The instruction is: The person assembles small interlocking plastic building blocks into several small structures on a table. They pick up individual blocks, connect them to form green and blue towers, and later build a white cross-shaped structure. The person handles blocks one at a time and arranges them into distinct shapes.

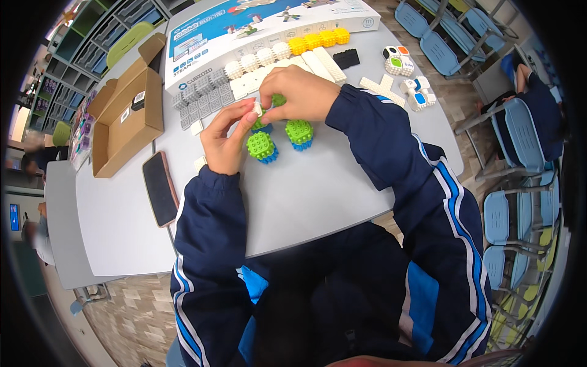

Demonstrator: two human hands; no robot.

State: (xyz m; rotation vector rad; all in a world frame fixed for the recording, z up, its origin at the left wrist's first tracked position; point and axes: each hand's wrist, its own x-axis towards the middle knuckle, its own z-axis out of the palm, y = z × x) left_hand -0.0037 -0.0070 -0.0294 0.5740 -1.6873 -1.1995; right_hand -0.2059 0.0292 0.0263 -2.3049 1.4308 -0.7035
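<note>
Grey and smooth, the table stands in a classroom with blue chairs at its right side. Both hands meet near the middle of the table. The left hand pinches a small white piece between thumb and fingertips, and the right hand comes from above with its fingers closed on a green studded block, so the two parts are pressed together; the fingers hide the joint itself. Two more green and blue studded blocks lie just below the hands, near enough to be taken quickly. Toward the far edge, grey tiles, white blocks and yellow blocks lie sorted in rows by colour before the printed set box. An open cardboard box and a dark phone rest at the left edge, away from the working place.
</note>
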